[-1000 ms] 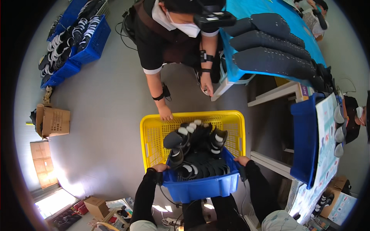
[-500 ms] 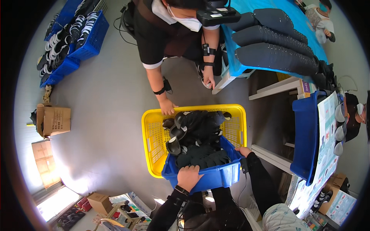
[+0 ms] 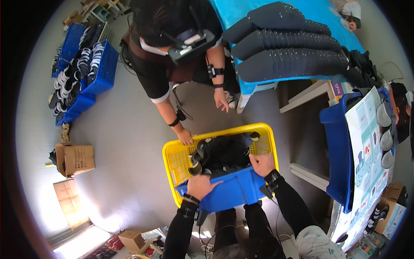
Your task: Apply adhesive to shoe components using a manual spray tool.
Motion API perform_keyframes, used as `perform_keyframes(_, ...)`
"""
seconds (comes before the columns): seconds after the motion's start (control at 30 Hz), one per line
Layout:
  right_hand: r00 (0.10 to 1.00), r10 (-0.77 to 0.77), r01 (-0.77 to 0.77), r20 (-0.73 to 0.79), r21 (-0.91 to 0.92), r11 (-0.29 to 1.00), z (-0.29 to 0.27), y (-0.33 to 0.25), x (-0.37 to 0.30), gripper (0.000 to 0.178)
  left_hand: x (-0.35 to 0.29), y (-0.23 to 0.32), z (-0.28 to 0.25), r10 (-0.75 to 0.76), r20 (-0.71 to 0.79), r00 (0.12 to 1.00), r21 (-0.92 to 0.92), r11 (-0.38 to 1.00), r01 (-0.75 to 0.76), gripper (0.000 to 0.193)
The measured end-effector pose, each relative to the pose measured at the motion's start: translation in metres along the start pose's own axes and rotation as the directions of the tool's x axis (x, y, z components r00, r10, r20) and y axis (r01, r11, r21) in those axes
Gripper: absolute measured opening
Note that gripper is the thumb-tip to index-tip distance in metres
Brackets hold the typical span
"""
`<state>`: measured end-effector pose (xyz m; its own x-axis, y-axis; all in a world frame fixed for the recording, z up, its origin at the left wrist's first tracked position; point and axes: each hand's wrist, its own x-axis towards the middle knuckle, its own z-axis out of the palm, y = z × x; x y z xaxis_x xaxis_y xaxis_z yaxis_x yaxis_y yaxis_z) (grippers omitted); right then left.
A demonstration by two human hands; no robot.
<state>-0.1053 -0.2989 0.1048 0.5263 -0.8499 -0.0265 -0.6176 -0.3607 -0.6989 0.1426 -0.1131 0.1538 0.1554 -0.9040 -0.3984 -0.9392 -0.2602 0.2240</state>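
A blue plastic crate [image 3: 233,190] is tipped away from me, its outer base and side toward me, over a yellow slotted basket [image 3: 173,163]. My left hand [image 3: 202,186] grips the crate at its left, thumb stretched along the edge. My right hand [image 3: 262,165] is closed on the crate's right end, just inside the basket's right rim. Dark shoe parts [image 3: 226,151], some with curved, glossy heel-like ends, lie heaped in the basket beyond the crate. The crate's inside is hidden from view. A co-worker's hand [image 3: 186,137] rests on the basket's far left rim.
A masked co-worker [image 3: 181,52] sits opposite. To the right, a blue-covered table [image 3: 224,13] bears rows of black cut pieces [image 3: 293,62]. Another blue crate [image 3: 338,151] stands nearer at right. Blue crates of shoes [image 3: 103,71] and a cardboard box [image 3: 77,157] are at left.
The blue crate has tipped steeply away from me, hiding its inside and the grey pieces in it. My right hand has come left and inward. The co-worker leans further forward.
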Motion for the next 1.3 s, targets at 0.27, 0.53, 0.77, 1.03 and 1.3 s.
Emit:
perform_keyframes(0.27,0.972,0.204,-0.194,0.117,-0.090,0.977,-0.077,-0.092,0.048,0.049,0.006,-0.001,-0.133,-0.026,0.132,0.991,-0.020,0.999,0.029,0.078)
perform_keyframes(0.53,0.971,0.227,-0.219,0.079,-0.099,0.971,-0.151,-0.157,0.109,0.054,0.036,-0.009,-0.232,0.023,0.089,0.996,-0.147,0.989,-0.010,0.079)
perform_keyframes(0.77,0.965,0.249,-0.244,0.084,-0.061,0.968,-0.181,-0.186,0.119,0.053,0.046,-0.023,-0.260,0.026,0.132,0.991,-0.091,0.996,-0.015,0.073)
perform_keyframes(1.03,0.977,0.199,-0.190,0.082,-0.104,0.976,-0.191,-0.196,0.125,0.054,0.020,0.006,-0.314,-0.021,0.217,0.976,-0.101,0.994,0.044,0.074)
perform_keyframes(1.3,0.979,0.165,-0.153,0.121,-0.098,0.983,-0.198,-0.211,0.087,0.051,-0.014,0.010,-0.285,0.073,-0.013,0.997,-0.192,0.979,-0.074,0.077)
